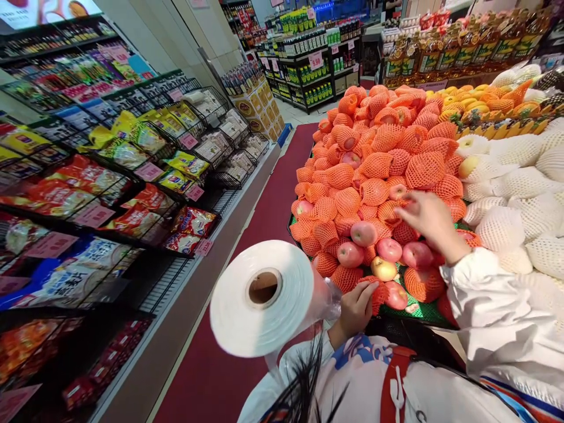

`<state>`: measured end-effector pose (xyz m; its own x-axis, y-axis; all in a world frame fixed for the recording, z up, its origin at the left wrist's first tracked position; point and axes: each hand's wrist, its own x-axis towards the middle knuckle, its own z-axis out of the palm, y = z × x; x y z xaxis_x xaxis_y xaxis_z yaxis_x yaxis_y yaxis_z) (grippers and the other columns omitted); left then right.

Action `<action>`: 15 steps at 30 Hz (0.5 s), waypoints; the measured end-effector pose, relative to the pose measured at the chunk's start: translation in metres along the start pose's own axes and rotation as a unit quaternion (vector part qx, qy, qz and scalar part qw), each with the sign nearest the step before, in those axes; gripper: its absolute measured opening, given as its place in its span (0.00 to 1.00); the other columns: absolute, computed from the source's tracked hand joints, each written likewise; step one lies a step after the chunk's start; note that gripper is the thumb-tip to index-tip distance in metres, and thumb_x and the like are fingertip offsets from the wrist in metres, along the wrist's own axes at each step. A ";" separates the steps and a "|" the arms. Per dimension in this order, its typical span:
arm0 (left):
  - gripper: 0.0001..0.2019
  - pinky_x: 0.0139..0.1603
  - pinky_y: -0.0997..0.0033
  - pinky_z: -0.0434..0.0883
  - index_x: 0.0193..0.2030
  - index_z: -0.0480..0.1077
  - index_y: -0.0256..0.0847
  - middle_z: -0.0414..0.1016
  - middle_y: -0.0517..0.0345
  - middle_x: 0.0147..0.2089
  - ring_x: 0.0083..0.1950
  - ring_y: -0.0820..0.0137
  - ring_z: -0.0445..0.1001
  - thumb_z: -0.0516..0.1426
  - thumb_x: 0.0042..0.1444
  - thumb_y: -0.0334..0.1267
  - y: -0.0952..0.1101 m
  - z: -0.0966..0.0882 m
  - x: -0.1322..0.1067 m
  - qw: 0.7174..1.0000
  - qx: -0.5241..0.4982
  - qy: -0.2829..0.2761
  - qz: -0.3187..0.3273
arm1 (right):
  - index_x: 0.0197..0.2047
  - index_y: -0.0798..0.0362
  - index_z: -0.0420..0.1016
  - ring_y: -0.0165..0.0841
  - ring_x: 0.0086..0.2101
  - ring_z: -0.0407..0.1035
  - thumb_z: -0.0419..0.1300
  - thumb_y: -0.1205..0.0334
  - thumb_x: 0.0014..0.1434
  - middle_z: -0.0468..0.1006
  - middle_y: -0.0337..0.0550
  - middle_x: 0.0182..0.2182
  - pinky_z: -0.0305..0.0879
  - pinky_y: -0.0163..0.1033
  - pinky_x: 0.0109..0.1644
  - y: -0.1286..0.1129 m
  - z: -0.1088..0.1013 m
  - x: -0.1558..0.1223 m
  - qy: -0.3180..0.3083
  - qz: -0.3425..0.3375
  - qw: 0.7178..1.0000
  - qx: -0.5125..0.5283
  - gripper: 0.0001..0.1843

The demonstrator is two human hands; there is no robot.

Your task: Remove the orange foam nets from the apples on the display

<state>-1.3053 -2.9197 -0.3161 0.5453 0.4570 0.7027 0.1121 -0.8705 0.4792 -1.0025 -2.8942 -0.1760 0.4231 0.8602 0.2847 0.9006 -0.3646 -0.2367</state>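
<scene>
A heap of apples in orange foam nets (374, 164) fills the display in front of me. My right hand (427, 220) is over the heap, thumb and forefinger a little apart beside a netted apple (388, 211). Low at the front edge, my left hand (356, 308) has its fingers closed on an orange foam net (379, 298); whether an apple is inside is hidden. Bare red apples lie between the hands, among them one red apple (418, 255) and a yellowish apple (384, 268). Another red apple (396, 295) touches the net by my left hand.
A large roll of clear plastic bags (238, 305) stands left of my left hand. White-netted fruit (502, 229) borders the heap on the right, bananas (471, 100) behind it. Shelves of bagged goods (136, 220) line the left; bottles of oil (462, 53) stand at the back.
</scene>
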 end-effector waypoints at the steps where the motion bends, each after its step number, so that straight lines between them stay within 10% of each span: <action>1: 0.17 0.50 0.71 0.85 0.63 0.75 0.36 0.85 0.45 0.51 0.51 0.64 0.87 0.50 0.74 0.27 0.001 0.000 0.000 1.000 0.002 0.004 0.005 | 0.64 0.59 0.75 0.55 0.56 0.72 0.58 0.43 0.72 0.79 0.63 0.56 0.67 0.56 0.61 0.011 -0.005 0.021 0.073 0.038 0.997 0.008 0.30; 4: 0.17 0.47 0.71 0.85 0.62 0.75 0.37 0.85 0.46 0.50 0.49 0.65 0.87 0.51 0.74 0.28 0.004 0.001 -0.001 1.000 0.002 0.014 0.011 | 0.77 0.64 0.59 0.59 0.66 0.62 0.69 0.42 0.63 0.62 0.74 0.70 0.60 0.60 0.69 0.045 -0.009 0.079 0.167 0.112 0.980 -0.013 0.51; 7: 0.17 0.46 0.71 0.85 0.62 0.76 0.37 0.85 0.46 0.49 0.49 0.65 0.87 0.51 0.73 0.28 0.006 0.002 -0.002 1.000 0.007 0.016 -0.005 | 0.77 0.66 0.59 0.58 0.63 0.63 0.74 0.40 0.59 0.63 0.78 0.68 0.60 0.58 0.67 0.069 0.000 0.110 0.050 0.105 0.993 -0.031 0.57; 15: 0.19 0.52 0.64 0.86 0.63 0.75 0.37 0.84 0.45 0.53 0.53 0.63 0.85 0.50 0.72 0.26 0.009 0.003 0.013 0.997 0.000 0.012 -0.082 | 0.70 0.68 0.67 0.56 0.59 0.67 0.78 0.49 0.54 0.71 0.74 0.62 0.63 0.53 0.62 0.069 0.004 0.091 0.025 0.111 0.991 -0.064 0.50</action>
<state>-1.2948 -2.9222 -0.3037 0.5001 0.5971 0.6272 0.1984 -0.7840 0.5882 -0.9026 -2.8397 -0.1700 0.6140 0.7358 0.2857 0.7885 -0.5880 -0.1801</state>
